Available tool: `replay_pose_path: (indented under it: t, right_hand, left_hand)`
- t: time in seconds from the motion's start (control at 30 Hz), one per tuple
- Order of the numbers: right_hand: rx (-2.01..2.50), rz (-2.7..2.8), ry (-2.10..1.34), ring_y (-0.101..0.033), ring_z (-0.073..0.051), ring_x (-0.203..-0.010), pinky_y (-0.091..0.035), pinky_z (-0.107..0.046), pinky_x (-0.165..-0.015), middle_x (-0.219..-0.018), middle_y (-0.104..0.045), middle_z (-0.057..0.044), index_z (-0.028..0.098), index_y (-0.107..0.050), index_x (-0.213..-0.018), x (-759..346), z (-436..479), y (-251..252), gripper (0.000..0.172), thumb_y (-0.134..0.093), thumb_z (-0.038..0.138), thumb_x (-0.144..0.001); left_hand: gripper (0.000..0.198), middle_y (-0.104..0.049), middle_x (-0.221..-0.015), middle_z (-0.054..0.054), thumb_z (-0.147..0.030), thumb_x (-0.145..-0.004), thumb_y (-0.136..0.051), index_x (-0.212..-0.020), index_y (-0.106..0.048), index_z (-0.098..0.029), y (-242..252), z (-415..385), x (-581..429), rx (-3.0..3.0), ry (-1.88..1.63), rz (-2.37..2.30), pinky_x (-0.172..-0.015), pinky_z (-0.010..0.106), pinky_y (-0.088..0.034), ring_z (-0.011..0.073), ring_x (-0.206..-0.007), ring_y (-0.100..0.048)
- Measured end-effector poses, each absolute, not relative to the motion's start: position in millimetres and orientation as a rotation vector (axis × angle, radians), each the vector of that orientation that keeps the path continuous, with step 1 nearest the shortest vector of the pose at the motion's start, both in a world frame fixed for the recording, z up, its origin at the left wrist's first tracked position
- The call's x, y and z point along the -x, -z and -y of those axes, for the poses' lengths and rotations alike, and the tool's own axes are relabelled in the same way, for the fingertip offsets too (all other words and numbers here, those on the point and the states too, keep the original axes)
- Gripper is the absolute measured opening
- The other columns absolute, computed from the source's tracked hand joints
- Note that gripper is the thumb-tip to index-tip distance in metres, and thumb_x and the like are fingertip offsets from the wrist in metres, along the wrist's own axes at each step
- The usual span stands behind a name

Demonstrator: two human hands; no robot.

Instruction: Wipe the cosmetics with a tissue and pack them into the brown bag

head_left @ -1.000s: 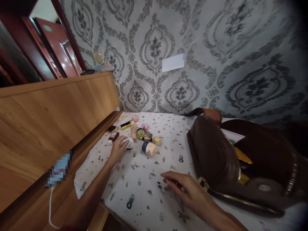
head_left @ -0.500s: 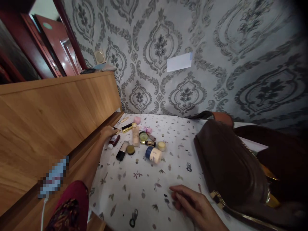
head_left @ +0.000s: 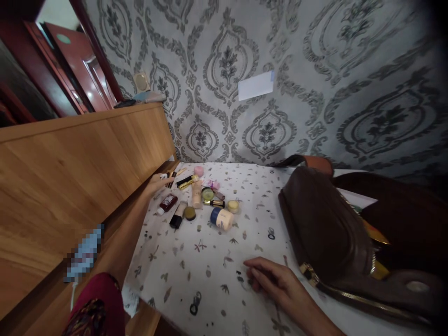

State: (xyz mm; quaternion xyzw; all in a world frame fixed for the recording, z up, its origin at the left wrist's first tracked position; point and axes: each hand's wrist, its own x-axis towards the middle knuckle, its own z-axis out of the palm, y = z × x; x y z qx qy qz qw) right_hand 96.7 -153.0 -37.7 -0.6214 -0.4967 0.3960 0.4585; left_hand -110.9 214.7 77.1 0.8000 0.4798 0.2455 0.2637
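Observation:
My left hand [head_left: 154, 185] reaches to the far left of the cloth-covered table [head_left: 210, 261], beside the wooden panel. Its fingers lie against slim dark sticks [head_left: 171, 180], and a small white piece [head_left: 163, 176] shows at them; the grip itself is partly hidden. Closer to me lies a dark red bottle with a white cap [head_left: 168, 203]. To the right are a foundation bottle with a black cap [head_left: 179, 213], a beige tube [head_left: 196, 194], a round green compact [head_left: 207, 194] and a blue-and-cream jar [head_left: 221, 219] on its side. My right hand [head_left: 271, 280] hovers low, half curled and holding nothing.
A large brown bag [head_left: 325, 224] with an open zip takes up the right side. A wooden panel [head_left: 87, 158] borders the left, and the patterned wall [head_left: 227, 70] stands behind. A pink pot [head_left: 199, 171] and yellow-lidded pot [head_left: 233, 206] sit among the cosmetics.
My left hand has moved farther back, past the dark red bottle, to the slim sticks. My right hand stays in about the same place. The view has shifted slightly.

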Motion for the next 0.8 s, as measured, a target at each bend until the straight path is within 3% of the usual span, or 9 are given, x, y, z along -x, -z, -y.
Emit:
replay_pose_path:
  t: [0.1, 0.2, 0.27, 0.33, 0.5, 0.57, 0.7, 0.8]
  right_hand:
    - [1.481, 1.178, -1.004, -0.065, -0.02, -0.074, -0.055, -0.034, -0.067, -0.086, -0.067, -0.008, 0.015, -0.065, -0.113, -95, 150, 28, 0.057, -0.053, 0.063, -0.085]
    - [1.427, 1.219, -0.94, -0.066, -0.023, -0.093, -0.056, -0.039, -0.081, -0.113, -0.065, -0.014, 0.015, -0.054, -0.133, -94, 148, 19, 0.073, -0.066, 0.06, -0.077]
    - [1.426, 1.333, -0.81, -0.057, -0.028, -0.118, -0.048, -0.043, -0.101, -0.129, -0.058, -0.015, 0.018, -0.045, -0.142, -97, 148, 18, 0.084, -0.073, 0.057, -0.073]
    - [1.424, 1.445, -0.735, -0.046, -0.03, -0.132, -0.037, -0.047, -0.111, -0.141, -0.049, -0.015, 0.022, -0.038, -0.147, -100, 150, 23, 0.092, -0.076, 0.057, -0.07]
    - [1.506, 1.587, -0.673, -0.039, -0.032, -0.138, -0.029, -0.052, -0.116, -0.149, -0.039, -0.017, 0.019, -0.031, -0.15, -103, 159, 46, 0.096, -0.077, 0.053, -0.072]
    - [1.534, 1.632, -0.623, -0.037, -0.033, -0.139, -0.029, -0.052, -0.116, -0.15, -0.038, -0.017, 0.02, -0.03, -0.151, -101, 160, 49, 0.097, -0.078, 0.049, -0.072]
    - [1.56, 1.647, -0.587, -0.042, -0.032, -0.134, -0.035, -0.052, -0.112, -0.143, -0.045, -0.015, 0.023, -0.026, -0.152, -95, 161, 43, 0.099, -0.08, 0.04, -0.071]
    - [1.602, 1.622, -0.56, -0.048, -0.031, -0.128, -0.039, -0.052, -0.109, -0.137, -0.049, -0.015, 0.022, -0.026, -0.152, -91, 162, 37, 0.097, -0.079, 0.034, -0.072]
  left_hand:
    - [0.056, -0.071, -0.092, 0.004, -0.054, -0.073, -0.069, -0.113, -0.065, -0.015, -81, -165, 100, -2.207, -0.592, -1.058, -0.07, 0.027, -0.05, 0.0185, -0.08, -0.064]
    - [0.058, -0.069, -0.106, 0.004, -0.046, -0.068, -0.077, -0.118, -0.063, -0.019, -62, -91, 85, -2.441, -0.44, -0.564, -0.085, 0.033, -0.051, 0.0234, -0.096, -0.064]
    - [0.06, -0.067, -0.11, 0.006, -0.044, -0.066, -0.08, -0.119, -0.063, -0.024, -44, -41, 80, -2.702, -0.396, -0.399, -0.088, 0.036, -0.05, 0.0268, -0.101, -0.062]
    - [0.056, -0.064, -0.114, 0.009, -0.04, -0.069, -0.079, -0.12, -0.061, -0.024, -28, -1, 79, -2.742, -0.335, -0.33, -0.09, 0.04, -0.05, 0.0294, -0.107, -0.058]
    - [0.078, -0.048, -0.135, 0.012, -0.042, -0.08, -0.073, -0.146, -0.033, -0.025, -18, 30, 93, -2.661, -0.235, -0.279, -0.103, 0.041, -0.046, 0.0278, -0.125, -0.048]
    - [0.074, -0.043, -0.14, 0.012, -0.04, -0.088, -0.064, -0.15, -0.024, -0.026, -20, 29, 102, -2.567, -0.272, -0.304, -0.107, 0.039, -0.043, 0.0253, -0.131, -0.045]
    - [0.031, -0.052, -0.124, 0.009, -0.027, -0.097, -0.047, -0.128, -0.052, -0.025, -13, 35, 118, -2.496, -0.436, -0.403, -0.103, 0.033, -0.045, 0.0209, -0.12, -0.052]
    - [0.021, -0.058, -0.108, 0.007, -0.026, -0.096, -0.048, -0.111, -0.063, -0.023, 0, 38, 122, -2.493, -0.559, -0.491, -0.094, 0.031, -0.048, 0.02, -0.108, -0.058]
